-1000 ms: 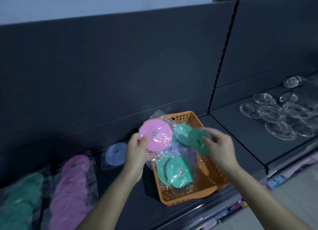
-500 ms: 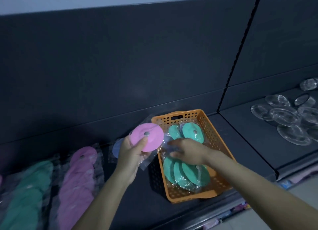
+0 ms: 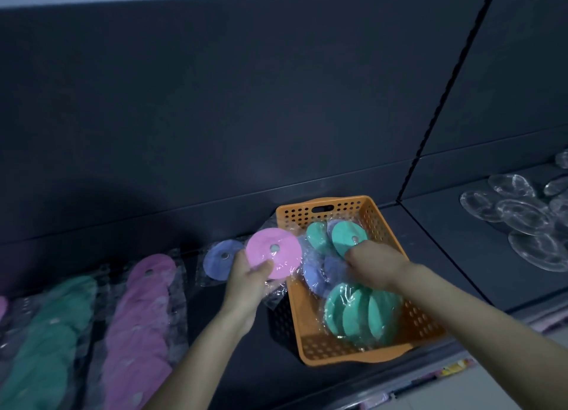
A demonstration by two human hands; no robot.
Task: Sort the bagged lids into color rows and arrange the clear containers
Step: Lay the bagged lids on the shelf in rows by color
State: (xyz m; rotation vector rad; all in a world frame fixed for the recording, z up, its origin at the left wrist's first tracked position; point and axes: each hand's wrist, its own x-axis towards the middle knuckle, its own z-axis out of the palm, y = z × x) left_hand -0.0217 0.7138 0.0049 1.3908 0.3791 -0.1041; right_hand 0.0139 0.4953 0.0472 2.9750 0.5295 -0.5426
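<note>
My left hand (image 3: 246, 279) holds a bagged pink lid (image 3: 273, 253) just left of the orange basket (image 3: 408, 323). Inside the basket, my right hand (image 3: 373, 266) rests among bagged lids, its fingers closed on a green lid (image 3: 345, 236). Purple lids (image 3: 316, 276) and more green lids (image 3: 359, 313) lie around it in the basket. On the dark shelf a pink row (image 3: 138, 326) and a green row (image 3: 40, 345) of bagged lids run toward me, with a single purple lid (image 3: 218, 259) beside them. Clear containers (image 3: 519, 216) sit on the right shelf section.
The dark back panel (image 3: 246, 118) rises right behind the basket. A vertical divider strip (image 3: 445, 84) separates the two shelf sections. The shelf front edge (image 3: 399, 388) runs along the bottom right, with light floor below it.
My right hand went down into the basket and now grips a green lid near its back. My left hand has kept the pink lid and shifted slightly left of the basket.
</note>
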